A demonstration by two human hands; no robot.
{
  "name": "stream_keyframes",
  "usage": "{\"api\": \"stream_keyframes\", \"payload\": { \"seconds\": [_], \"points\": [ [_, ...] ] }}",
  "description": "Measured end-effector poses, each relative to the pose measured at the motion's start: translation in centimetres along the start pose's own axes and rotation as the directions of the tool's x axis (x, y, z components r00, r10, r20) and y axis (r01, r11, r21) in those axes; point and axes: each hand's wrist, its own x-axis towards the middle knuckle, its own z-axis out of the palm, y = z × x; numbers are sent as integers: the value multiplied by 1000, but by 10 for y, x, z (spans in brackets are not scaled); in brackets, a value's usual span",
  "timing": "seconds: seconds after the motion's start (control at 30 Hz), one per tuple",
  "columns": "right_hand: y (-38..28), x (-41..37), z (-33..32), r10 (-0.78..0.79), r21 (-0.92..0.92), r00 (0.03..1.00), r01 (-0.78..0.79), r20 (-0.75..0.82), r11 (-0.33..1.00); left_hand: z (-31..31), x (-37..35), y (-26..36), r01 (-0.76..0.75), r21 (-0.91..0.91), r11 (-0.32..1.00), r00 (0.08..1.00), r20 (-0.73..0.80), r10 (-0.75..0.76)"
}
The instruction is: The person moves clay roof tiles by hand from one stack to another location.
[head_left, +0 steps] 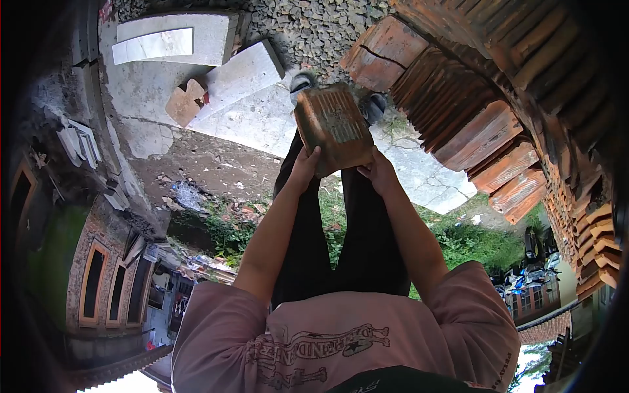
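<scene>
A brown clay roof tile (333,124), worn and ribbed on its upper face, is held out in front of my legs. My left hand (305,166) grips its near left corner, thumb on top. At the near right corner, my right hand (380,171) is closed on the same tile. The fingers under the tile are hidden. Beyond it, my two shoes show on either side. To the right stands a long row of stacked roof tiles (429,98), with a few flatter tiles (481,137) leaning at its near end.
Gravel (308,36) lies ahead. At the left are concrete blocks (242,78), a white tile strip (154,46) and a broken brown piece (185,103). A taller wall of stacked tiles (544,72) curves along the right. Weeds (458,239) grow behind the concrete slab (436,180).
</scene>
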Motion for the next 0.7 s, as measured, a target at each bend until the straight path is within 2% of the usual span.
{"api": "stream_keyframes", "payload": {
  "seconds": [0.13, 0.17, 0.2, 0.27, 0.3, 0.37, 0.4, 0.43, 0.5, 0.53, 0.57, 0.7],
  "points": [
    [-17, -32, 6, -63, 11, 997, 64, -45, 998, 4, -29, 7, 58, -15, 998, 997, 56, -57],
    [-20, -43, 4, -74, 3, 997, 74, -2, 997, 4, -45, 7, 49, -20, 999, 997, 58, -48],
    [-18, -59, 8, -87, -7, 996, 87, 7, 996, 2, -59, 2, 27, 44, 999, 997, 70, -30],
    [-30, -105, 29, 7, -163, 999, 2, 54, 987, 6, -93, 24, -66, 147, 987, 993, 107, 51],
    [-32, -122, 38, 19, -163, 995, -3, 98, 987, 8, -106, 36, -120, 169, 978, 986, 137, 97],
    [-34, -152, 48, 6, -210, 990, 23, 138, 977, 6, -137, 49, -163, 188, 969, 977, 167, 132],
    [-36, -166, 53, 5, -253, 984, 41, 177, 967, 5, -149, 59, -232, 218, 948, 962, 195, 191],
    [-35, -174, 54, -2, -261, 983, 51, 184, 964, 8, -162, 72, -303, 247, 920, 942, 223, 251],
    [-33, -179, 59, -36, -379, 984, 102, 177, 920, 14, -190, 103, -351, 257, 900, 921, 267, 282],
    [-32, -182, 62, -45, -377, 982, 113, 185, 919, 15, -200, 112, -377, 268, 887, 906, 307, 292],
    [-30, -182, 63, -90, -372, 983, 144, 159, 917, 9, -197, 109, -410, 341, 846, 903, 282, 324],
    [-17, -163, 61, -144, -319, 980, 182, 139, 930, -21, -171, 105, -419, 310, 854, 904, 230, 360]
  ]
}}
